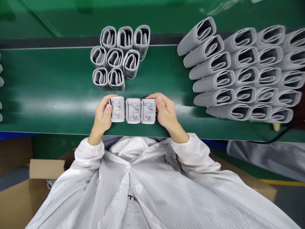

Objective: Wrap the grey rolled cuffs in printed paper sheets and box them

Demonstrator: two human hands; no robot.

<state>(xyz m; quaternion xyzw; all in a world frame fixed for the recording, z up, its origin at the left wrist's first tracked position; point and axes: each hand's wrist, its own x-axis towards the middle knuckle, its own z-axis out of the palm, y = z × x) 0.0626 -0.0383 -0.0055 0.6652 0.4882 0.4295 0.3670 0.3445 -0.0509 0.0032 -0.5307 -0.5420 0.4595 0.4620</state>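
Note:
Three rolled grey blood pressure cuffs form a short row near the bench's front edge, their printed drawings facing up. My left hand (103, 116) grips the left cuff (118, 109) from its outer side, thumb in front and fingers behind. A narrow gap parts that one from the middle cuff (133, 110). At the other end, my right hand (166, 111) holds the right cuff (148, 111), with the thumb at its side and fingers along the back edge. Just beyond my hands, several more rolled cuffs (115, 59) stand on end in a group.
Many rolled cuffs (245, 74) lie stacked in rows on the right of the green bench (47, 92). A dark cable (278, 137) crosses the right front edge. Below left sits an open cardboard box (19, 200); another box (252, 184) is below right.

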